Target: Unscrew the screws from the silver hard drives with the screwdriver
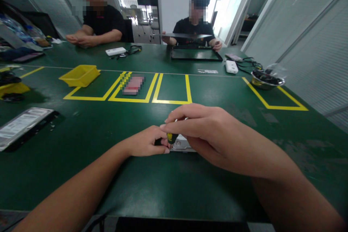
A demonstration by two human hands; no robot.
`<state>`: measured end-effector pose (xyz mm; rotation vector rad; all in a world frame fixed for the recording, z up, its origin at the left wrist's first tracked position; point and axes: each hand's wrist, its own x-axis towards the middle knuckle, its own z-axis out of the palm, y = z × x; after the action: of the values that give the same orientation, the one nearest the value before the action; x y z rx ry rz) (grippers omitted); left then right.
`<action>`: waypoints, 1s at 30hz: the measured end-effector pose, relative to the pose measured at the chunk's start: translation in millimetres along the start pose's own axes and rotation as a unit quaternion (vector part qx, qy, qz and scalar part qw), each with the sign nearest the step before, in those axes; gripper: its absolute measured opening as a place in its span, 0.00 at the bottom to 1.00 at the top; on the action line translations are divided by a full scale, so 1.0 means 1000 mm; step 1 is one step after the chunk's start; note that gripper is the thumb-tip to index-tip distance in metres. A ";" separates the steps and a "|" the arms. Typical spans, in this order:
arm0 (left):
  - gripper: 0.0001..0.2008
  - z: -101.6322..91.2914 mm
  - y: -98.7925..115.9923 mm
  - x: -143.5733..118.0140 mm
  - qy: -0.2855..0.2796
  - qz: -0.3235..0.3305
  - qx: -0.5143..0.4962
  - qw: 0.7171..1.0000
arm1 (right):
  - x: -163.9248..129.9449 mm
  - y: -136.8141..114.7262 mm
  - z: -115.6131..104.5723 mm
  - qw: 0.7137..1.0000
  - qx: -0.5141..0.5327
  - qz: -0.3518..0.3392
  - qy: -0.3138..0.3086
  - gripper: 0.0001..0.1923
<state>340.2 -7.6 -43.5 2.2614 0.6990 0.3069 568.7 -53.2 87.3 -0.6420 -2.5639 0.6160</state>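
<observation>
**Both hands on a small screwdriver over a metal part**

Near the middle of the green table point(81, 159), the right hand point(206, 134) is curled over the top of a small screwdriver point(172, 138) with a yellow-and-black handle, fingers closed around it. The left hand point(148, 143) pinches low on the tool, fingertips closed at the handle's base, touching the right hand. Under both lies a flat silver metal part point(182, 144), mostly hidden by the right hand.

To do this well, it seems best to keep the tool square to the part, press down from above with the right hand and let the left fingers steady the tip so it does not slip out.

The screwdriver appears to stand nearly upright, tip down on the part, though most of its length is covered. The part's long axis seems to run left to right; its ends are hidden.

Further off sit a yellow tray point(80, 75) at far left and a metal bowl point(267, 79) at far right. Two other people sit at the far side.
</observation>
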 end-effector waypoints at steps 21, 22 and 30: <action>0.09 0.003 -0.007 -0.002 0.006 0.013 0.001 1.000 | 0.003 0.004 0.009 0.994 -0.090 0.038 0.039 0.07; 0.09 0.003 -0.006 -0.001 0.007 0.008 0.001 1.000 | 0.003 0.004 0.010 0.994 -0.095 0.040 0.045 0.07; 0.06 0.000 0.001 0.000 0.006 0.003 -0.025 1.000 | 0.007 0.016 0.027 0.974 -0.181 0.038 0.134 0.15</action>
<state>340.3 -8.3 -43.0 2.2152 0.6842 0.3372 554.5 -45.2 59.3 -0.8800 -2.4183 0.0689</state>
